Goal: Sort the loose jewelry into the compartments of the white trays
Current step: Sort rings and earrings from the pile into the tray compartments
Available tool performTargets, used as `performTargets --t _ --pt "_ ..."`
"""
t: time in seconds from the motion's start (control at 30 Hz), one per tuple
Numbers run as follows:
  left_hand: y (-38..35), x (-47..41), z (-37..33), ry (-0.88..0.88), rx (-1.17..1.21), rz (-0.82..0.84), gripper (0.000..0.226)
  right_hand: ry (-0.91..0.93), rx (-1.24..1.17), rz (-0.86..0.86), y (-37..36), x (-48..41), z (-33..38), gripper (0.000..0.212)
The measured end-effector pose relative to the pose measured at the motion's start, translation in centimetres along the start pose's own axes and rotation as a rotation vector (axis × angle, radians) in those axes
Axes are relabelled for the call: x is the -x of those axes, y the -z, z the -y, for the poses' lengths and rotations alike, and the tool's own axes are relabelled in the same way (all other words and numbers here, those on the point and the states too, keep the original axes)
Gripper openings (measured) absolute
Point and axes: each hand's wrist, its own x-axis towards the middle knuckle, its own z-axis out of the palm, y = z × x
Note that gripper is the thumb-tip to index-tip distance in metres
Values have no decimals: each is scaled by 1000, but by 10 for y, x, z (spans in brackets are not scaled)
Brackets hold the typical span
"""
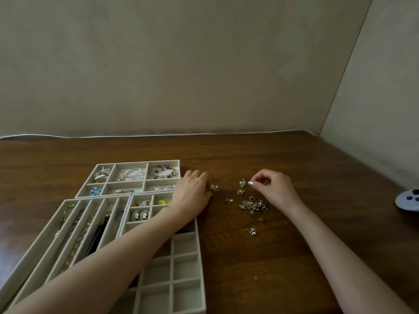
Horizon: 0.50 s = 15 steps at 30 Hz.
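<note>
Grid tray [201,268] nearest — pearl earring [242,182] just beside right fingers [251,183].

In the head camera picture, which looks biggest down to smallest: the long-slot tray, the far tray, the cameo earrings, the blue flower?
1. long-slot tray; it is nearer the camera, so its lead over the next one may be only nearness
2. far tray
3. cameo earrings
4. blue flower

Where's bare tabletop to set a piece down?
Free: table strip between far tray and wall; near patch between grid tray and right forearm; right of right hand up to grey device. Crowded: loose jewelry between left hand and right hand.
</note>
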Motion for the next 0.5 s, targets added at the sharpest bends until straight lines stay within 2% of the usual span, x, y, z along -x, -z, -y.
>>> performTargets --t 0.13,0.27,0.5 --pt "2 -1 2 5 59 55 27 49 42 11 -6 2 1 9" --pt "5 0 4 -6 148 119 26 81 133 116 -8 3 1 22" --pt "3 0 7 -7 296 69 18 77 131 133 -10 3 3 8"
